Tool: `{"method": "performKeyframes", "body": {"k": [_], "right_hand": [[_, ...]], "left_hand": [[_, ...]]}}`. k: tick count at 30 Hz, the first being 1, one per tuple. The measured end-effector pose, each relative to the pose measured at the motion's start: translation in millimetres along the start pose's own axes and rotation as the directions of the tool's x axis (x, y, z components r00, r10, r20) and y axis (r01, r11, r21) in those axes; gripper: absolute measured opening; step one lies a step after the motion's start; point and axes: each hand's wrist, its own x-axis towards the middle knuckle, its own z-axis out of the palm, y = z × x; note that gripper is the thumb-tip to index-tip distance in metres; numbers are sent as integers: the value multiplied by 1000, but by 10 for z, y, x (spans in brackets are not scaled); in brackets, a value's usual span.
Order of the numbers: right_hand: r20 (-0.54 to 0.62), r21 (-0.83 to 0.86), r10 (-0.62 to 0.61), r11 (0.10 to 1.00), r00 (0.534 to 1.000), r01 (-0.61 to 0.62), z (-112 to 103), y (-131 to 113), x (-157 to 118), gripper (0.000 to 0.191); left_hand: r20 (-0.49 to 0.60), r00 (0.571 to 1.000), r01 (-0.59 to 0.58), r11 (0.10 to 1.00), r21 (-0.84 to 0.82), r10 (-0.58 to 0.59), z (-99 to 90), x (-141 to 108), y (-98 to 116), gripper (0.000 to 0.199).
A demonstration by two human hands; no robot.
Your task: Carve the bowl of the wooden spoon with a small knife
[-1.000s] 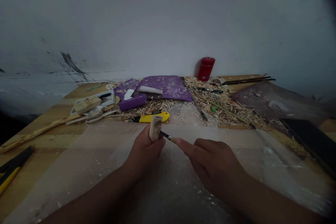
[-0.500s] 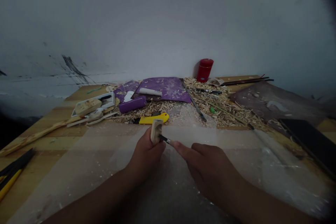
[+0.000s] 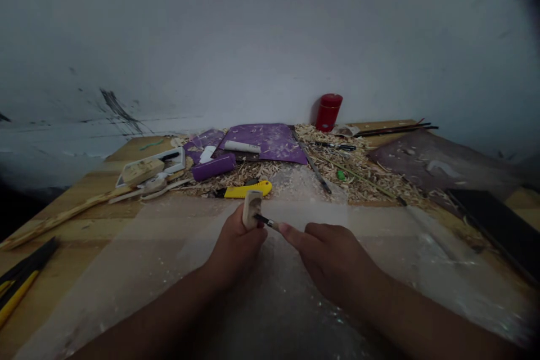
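Note:
My left hand grips a small pale wooden block, which stands upright above my fist and has a dark carved hollow in its face. My right hand pinches a slim carving tool between thumb and fingers. Its dark metal end meets the block's lower right side. Both hands are low over a transparent plastic sheet that is dusted with wood chips and lies on the wooden table.
A yellow utility knife lies just beyond my hands, among wood shavings. Farther back are a purple cutting mat, a purple cylinder, a long file and a red canister against the wall. A black board lies right.
My right hand has shifted slightly, and the tool's tip now sits closer against the block. The block has stayed in my left hand.

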Motion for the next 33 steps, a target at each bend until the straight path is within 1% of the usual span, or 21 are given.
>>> {"method": "performKeyframes", "body": {"k": [6,9,12,13,15,17,18,19,21,23,25,27,30,33], "right_hand": [[-16,63,31,998,999,-30,39,-44,8,37],[-6,160,66,985,998,-64,61,-69,19,37],[22,283,115,952,993,-117,71,-73,29,38],[31,297,122,947,992,-126,70,-69,31,39],[48,267,122,955,991,-131,65,-57,36,40],[59,196,113,973,992,-123,58,-42,40,41],[62,193,119,973,991,-129,57,-37,43,41],[62,219,130,965,990,-141,58,-34,48,41],[50,333,170,926,984,-176,66,-37,65,40],[33,449,216,869,976,-207,80,-48,88,37],[18,507,250,832,968,-224,91,-56,109,34],[14,542,275,806,961,-238,90,-51,118,32],[16,564,293,787,956,-251,52,-11,103,32],[16,512,266,826,964,-236,-17,39,68,35]], "left_hand": [[57,998,15,999,-41,-13,-8,-10,68,18],[60,998,13,998,-58,-10,-8,-18,94,18],[59,998,14,998,-63,-11,-2,-18,90,17],[56,998,18,998,-64,-14,2,-17,86,17],[46,999,28,997,-70,-24,11,-14,81,16],[46,998,35,997,-75,-32,20,-11,83,16],[49,998,37,996,-76,-33,24,-10,86,16],[52,998,35,996,-78,-31,29,-9,89,16],[68,997,42,996,-80,-37,41,-7,93,16],[81,994,74,995,-69,-68,54,-2,86,15],[78,992,106,993,-51,-102,65,6,66,15],[60,993,105,994,-37,-102,65,19,39,14],[43,997,62,998,-6,-62,45,41,14,13],[24,999,32,998,53,-33,16,51,21,11]]}}
